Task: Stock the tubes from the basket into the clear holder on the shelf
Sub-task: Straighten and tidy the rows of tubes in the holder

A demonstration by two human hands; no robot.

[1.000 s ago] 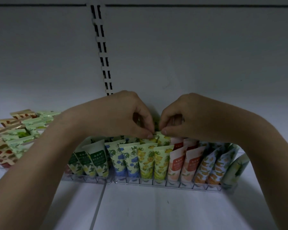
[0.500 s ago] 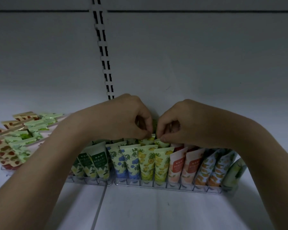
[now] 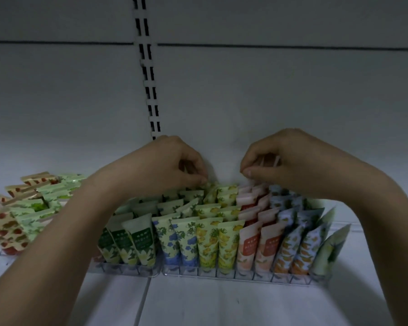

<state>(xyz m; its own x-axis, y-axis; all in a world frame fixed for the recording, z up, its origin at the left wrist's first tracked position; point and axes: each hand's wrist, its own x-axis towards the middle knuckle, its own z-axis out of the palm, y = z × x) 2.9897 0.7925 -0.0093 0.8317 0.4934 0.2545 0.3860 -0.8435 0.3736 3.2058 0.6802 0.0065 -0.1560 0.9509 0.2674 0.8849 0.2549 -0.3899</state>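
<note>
Clear holder on white shelf, packed with tubes in upright rows. Behind, left hand with fingers curled, pinching a back-row tube top. Right hand curled above pink tubes; can't tell if it holds anything. No basket in view.

Curled hands above racked tubes

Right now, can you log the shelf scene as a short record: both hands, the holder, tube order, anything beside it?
left hand: fingers curled, tips at the top of a back-row yellow tube
right hand: fingers curled above the back of the peach tubes; grip unclear
clear holder: rows full, tubes leaning back
front row, left to right: green, blue floral, yellow, peach, orange-patterned, pale green
second holder: far left, red-patterned and green tubes
</note>
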